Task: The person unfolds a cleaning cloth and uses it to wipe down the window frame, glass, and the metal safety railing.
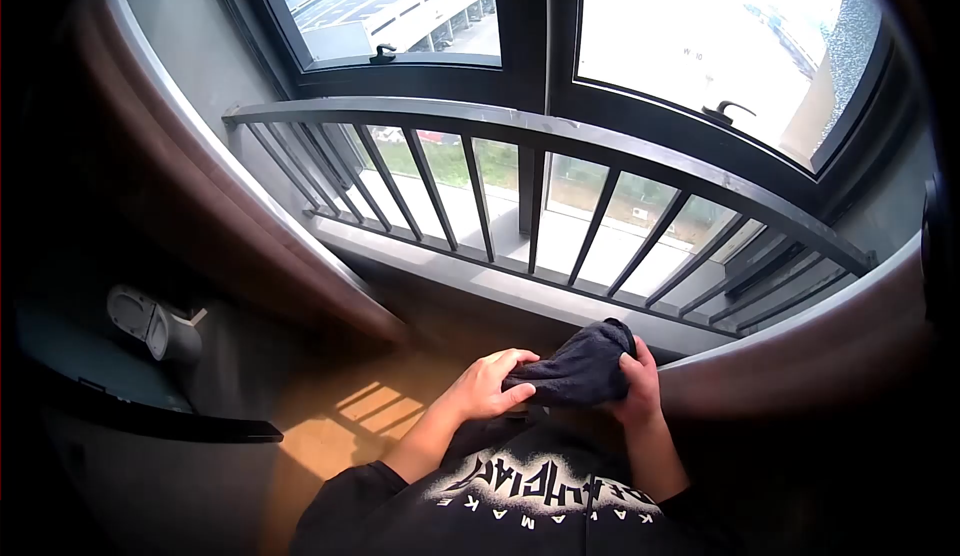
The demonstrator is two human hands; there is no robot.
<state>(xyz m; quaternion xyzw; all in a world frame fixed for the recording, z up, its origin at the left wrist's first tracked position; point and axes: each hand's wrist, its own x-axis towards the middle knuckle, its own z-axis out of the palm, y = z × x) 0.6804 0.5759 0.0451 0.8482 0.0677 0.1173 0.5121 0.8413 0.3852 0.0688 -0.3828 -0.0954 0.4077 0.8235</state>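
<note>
A dark grey-blue cloth (575, 368), folded and bunched, is held in front of my chest between both hands. My left hand (488, 386) pinches its left end, with the thumb below and the fingers on top. At the other end my right hand (641, 381) is closed around the edge, its thumb on the near side. Part of the fingers of my right hand is hidden behind the cloth.
A grey metal railing (540, 128) crosses in front of two dark-framed windows (545, 36) with handles. Brown curtains (215, 191) hang at both sides. Sunlit wooden floor (350, 421) lies at lower left, with a white toilet (150, 321) farther left.
</note>
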